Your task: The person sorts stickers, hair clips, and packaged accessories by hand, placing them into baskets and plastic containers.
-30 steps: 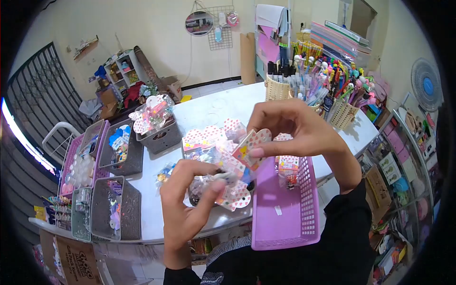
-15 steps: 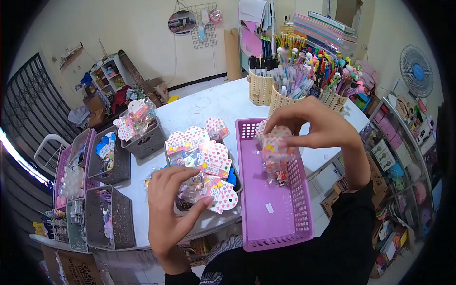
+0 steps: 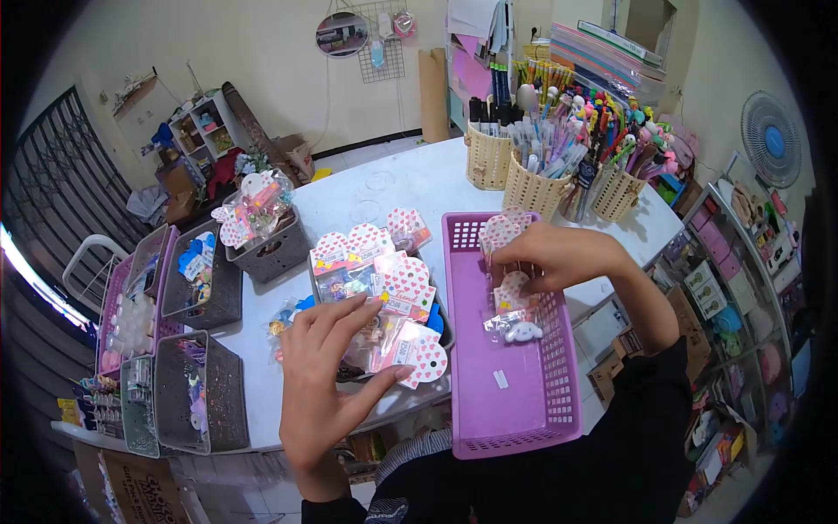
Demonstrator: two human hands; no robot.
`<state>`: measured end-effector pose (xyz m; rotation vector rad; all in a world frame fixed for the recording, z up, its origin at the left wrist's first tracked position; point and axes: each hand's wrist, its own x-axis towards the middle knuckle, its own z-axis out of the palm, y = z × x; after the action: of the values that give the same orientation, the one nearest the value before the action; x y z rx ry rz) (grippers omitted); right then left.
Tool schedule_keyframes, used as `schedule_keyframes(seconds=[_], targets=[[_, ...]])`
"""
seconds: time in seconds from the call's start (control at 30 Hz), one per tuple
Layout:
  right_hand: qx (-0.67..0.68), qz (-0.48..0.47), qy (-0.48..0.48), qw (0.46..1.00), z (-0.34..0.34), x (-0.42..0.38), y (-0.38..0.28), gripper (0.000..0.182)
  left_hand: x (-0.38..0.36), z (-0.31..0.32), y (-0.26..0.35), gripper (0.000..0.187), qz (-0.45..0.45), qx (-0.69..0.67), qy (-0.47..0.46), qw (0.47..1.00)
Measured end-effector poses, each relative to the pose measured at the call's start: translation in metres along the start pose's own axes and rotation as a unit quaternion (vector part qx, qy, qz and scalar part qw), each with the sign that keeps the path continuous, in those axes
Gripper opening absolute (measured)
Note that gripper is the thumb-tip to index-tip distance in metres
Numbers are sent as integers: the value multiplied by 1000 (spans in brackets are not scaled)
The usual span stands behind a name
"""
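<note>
My right hand reaches into the back of a purple plastic basket, fingers closed on a small carded packet with a heart-print header. A white figure charm shows in clear plastic below it. Behind the fingers, another heart-print card leans at the basket's back end. My left hand hovers at the near side of a pile of heart-print packets, thumb and fingers spread apart. The thumb tip overlaps a scalloped card. The pile fills a grey basket that is mostly hidden.
Several grey baskets of small goods stand at the left of the white table. Cream woven holders full of pens stand at the back right. A white strip lies on the purple basket's floor. Shelves stand beyond on the right.
My right hand has gone lower into the purple basket; the packet in front now shows a white charm instead of a red one. My left hand stays near the pile, fingers spread.
</note>
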<state>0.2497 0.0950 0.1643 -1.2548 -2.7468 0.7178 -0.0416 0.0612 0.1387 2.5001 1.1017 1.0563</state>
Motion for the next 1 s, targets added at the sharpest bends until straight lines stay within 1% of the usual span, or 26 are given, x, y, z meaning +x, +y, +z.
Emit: schedule_keyframes(seconds=[0.03, 0.07, 0.13, 0.17, 0.23, 0.27, 0.33, 0.37, 0.43, 0.47, 0.53, 0.57, 0.6, 0.67, 0.7, 0.73, 0.77, 0.8, 0.83, 0.87, 0.9, 0.93, 1.0], targets=[[-17, 51, 16, 998, 4, 1, -3, 30, 0, 0, 0, 53, -3, -5, 3, 1000], [-17, 48, 15, 999, 6, 1, -5, 30, 0, 0, 0, 53, -5, -3, 4, 1000], [-125, 77, 88, 985, 8, -1, -12, 33, 1, 0, 0, 53, -4, -20, -9, 1000], [-125, 76, 88, 985, 12, -1, -13, 33, 1, 0, 0, 53, -5, -19, -8, 1000], [-214, 81, 186, 955, 19, -2, -17, 35, 2, 0, 0, 48, -9, -41, 9, 999], [-215, 80, 187, 955, 20, -2, -20, 35, 2, 1, -1, 48, -9, -41, 10, 999], [-159, 30, 309, 937, 19, 2, -32, 39, 1, 2, -3, 40, -6, -69, 34, 997], [-160, 29, 310, 937, 18, 3, -42, 39, 2, 2, -2, 40, -5, -68, 36, 997], [30, -43, 276, 960, 18, 6, -65, 42, 5, 3, 3, 31, -24, -153, 58, 986], [30, -43, 277, 959, 23, 10, -69, 42, 5, 4, 4, 31, -23, -152, 58, 986], [38, -102, 301, 947, 30, 19, -77, 42, 6, 7, 6, 28, -65, -189, 137, 970], [70, -111, 313, 941, 32, 23, -79, 32, 8, 10, 10, 29, -81, -265, 174, 945], [70, -111, 314, 940, 30, 23, -79, 32, 10, 12, 11, 29, -79, -264, 174, 945], [223, -82, 234, 943, 22, 22, -78, 23, 13, 15, 12, 34, -11, -283, 196, 939], [267, -93, 262, 923, 17, 19, -80, 17, 13, 16, 14, 34, -11, -284, 197, 938], [266, -93, 260, 923, 11, 15, -78, 17, 12, 15, 17, 37, -24, -317, 188, 929], [235, -108, 287, 922, 6, 8, -74, 16, 12, 14, 19, 40, -37, -348, 179, 919], [203, -123, 314, 919, 0, 1, -69, 15, 12, 11, 17, 40, -38, -348, 181, 919], [161, -126, 325, 923, -6, -8, -63, 16, 13, 5, 12, 43, -25, -223, 133, 965], [117, -129, 336, 926, -12, -17, -58, 18, 14, 0, 7, 46, -11, -94, 84, 992], [127, -97, 325, 932, -15, -24, -53, 14, 13, -1, 1, 50, 1, -9, 42, 999], [128, -97, 325, 932, -18, -29, -47, 14, 12, -2, 0, 50, 1, -9, 41, 999], [109, -60, 172, 977, -20, -34, -33, 14, 10, -2, 0, 50, -15, 104, -13, 994]])
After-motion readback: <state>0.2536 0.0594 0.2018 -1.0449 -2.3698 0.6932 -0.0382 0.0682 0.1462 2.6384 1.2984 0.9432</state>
